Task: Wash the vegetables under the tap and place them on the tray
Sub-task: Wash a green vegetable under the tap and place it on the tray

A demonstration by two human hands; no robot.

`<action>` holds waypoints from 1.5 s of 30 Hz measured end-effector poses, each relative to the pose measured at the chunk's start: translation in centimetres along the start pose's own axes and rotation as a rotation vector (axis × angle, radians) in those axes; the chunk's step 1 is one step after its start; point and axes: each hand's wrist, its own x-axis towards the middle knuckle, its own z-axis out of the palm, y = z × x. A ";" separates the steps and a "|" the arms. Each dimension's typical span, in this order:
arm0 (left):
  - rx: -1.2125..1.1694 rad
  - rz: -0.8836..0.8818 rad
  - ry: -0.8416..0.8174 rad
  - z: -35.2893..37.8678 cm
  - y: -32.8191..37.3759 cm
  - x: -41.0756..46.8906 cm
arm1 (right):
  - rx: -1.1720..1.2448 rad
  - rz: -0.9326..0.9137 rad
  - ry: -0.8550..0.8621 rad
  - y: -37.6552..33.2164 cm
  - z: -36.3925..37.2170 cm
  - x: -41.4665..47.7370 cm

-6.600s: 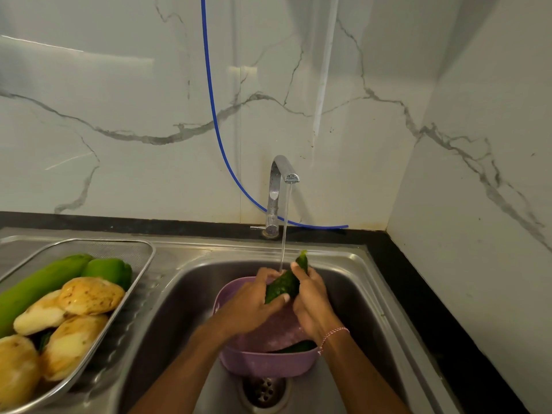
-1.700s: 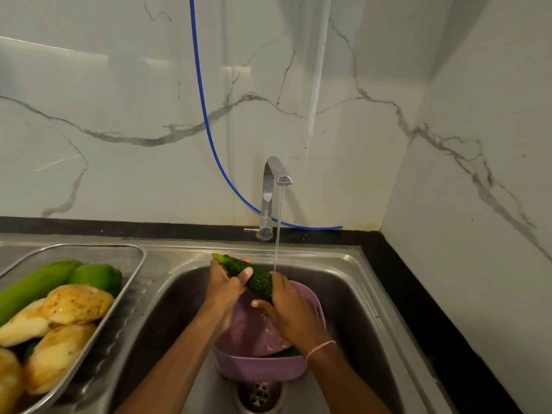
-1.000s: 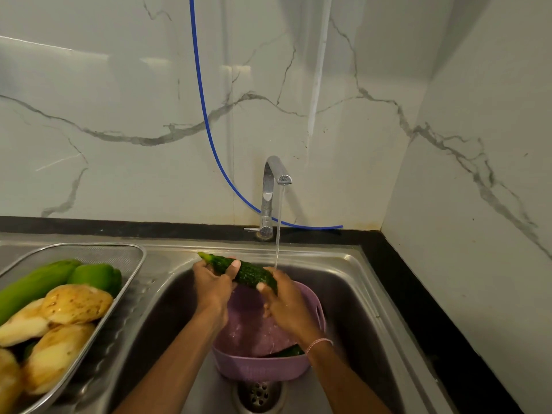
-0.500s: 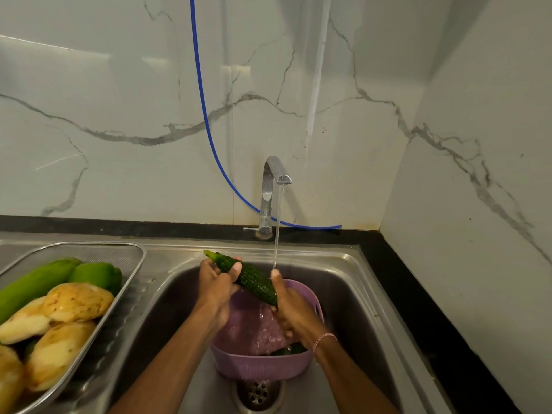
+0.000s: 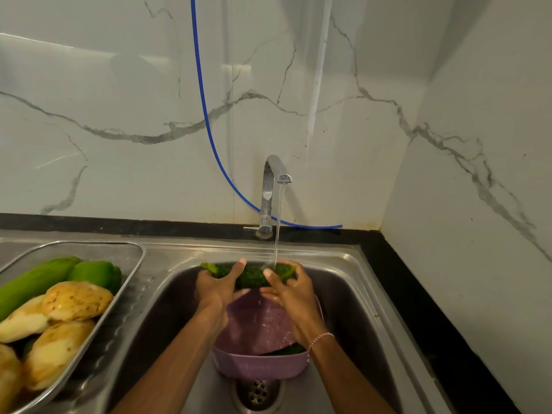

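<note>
A dark green bumpy gourd [image 5: 252,276] lies level under the running tap [image 5: 273,186], above a pink plastic basket [image 5: 263,366] in the sink. My left hand [image 5: 216,286] grips its left part. My right hand [image 5: 288,289] grips its right end, where the water stream lands. Another green vegetable [image 5: 288,350] shows low in the basket, partly hidden by my right wrist. The metal mesh tray [image 5: 131,264] on the left drainboard holds several potatoes [image 5: 76,300] and green vegetables [image 5: 95,273].
The steel sink [image 5: 355,294] has a drain [image 5: 257,391] just below the basket. A blue hose [image 5: 209,127] hangs down the marble wall behind the tap. A black counter edge [image 5: 418,294] runs along the back and right, meeting a marble side wall.
The gourd went from tilted with its left tip up to level. My right hand slid up to its right end under the water.
</note>
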 end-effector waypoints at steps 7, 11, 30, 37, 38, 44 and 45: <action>0.068 -0.152 -0.075 0.4 0.0 -1.1 | -0.017 -0.038 0.076 0.3 0.5 -0.3; 0.082 -0.165 -0.055 0.1 0.2 -0.6 | 0.039 -0.013 0.068 0.3 0.8 -0.4; 0.092 -0.202 -0.025 -0.9 0.1 0.6 | 0.087 0.004 -0.072 -0.4 1.3 -0.6; 0.124 -0.192 -0.024 -0.7 -0.3 0.7 | 0.006 -0.014 -0.048 -0.7 0.9 -0.9; 0.124 -0.190 -0.024 -0.8 -0.2 0.7 | 0.006 -0.016 -0.057 -0.5 0.8 -0.7; 0.175 -0.092 0.069 -1.6 -0.3 1.6 | 0.098 0.176 -0.048 -0.5 0.0 -0.1; 0.188 -0.069 0.088 -1.7 -0.3 1.6 | 0.086 0.204 -0.057 -0.5 -0.2 0.0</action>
